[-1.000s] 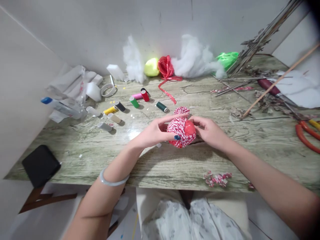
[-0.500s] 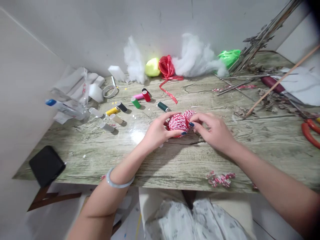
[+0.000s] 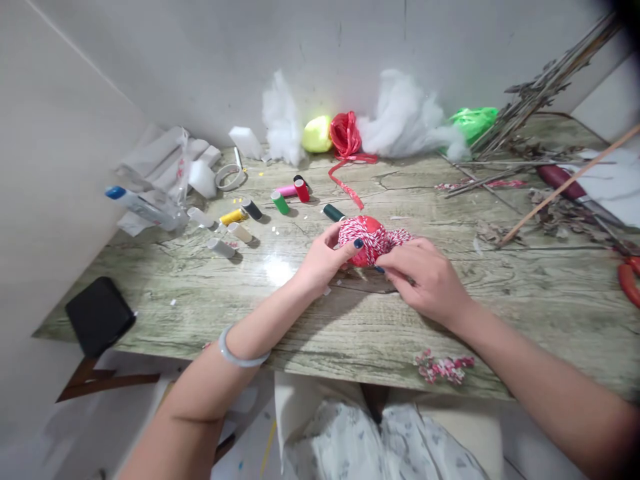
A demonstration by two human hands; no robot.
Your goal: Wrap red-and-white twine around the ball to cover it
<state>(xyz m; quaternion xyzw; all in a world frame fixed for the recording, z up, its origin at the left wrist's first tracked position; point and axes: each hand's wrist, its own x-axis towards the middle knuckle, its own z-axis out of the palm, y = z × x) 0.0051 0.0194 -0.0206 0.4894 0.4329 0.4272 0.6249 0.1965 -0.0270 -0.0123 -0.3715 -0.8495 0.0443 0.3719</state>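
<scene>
My left hand (image 3: 327, 260) is closed round the left side of a ball of red-and-white twine (image 3: 367, 240), its thumb lying across the front. Smooth red patches show on the ball between the strands. At the ball's lower right, my right hand (image 3: 425, 277) pinches the twine; its fingertips are partly hidden. A smaller bunch of the same twine (image 3: 400, 237) pokes out behind the right fingers. Just behind the ball lies a dark green thread spool (image 3: 333, 213).
Several thread spools, such as a green one (image 3: 280, 203), stand or lie on the left. White stuffing (image 3: 400, 117), a red ribbon coil (image 3: 345, 133) and a yellow bundle (image 3: 317, 135) line the wall. Dry twigs (image 3: 540, 87) and orange-handled scissors (image 3: 629, 280) are at right; pink-white scraps (image 3: 443, 367) lie in front.
The ball has turned in my left hand, so more of its red surface shows on top. My left thumb has moved up across its front. The view has shifted slightly.
</scene>
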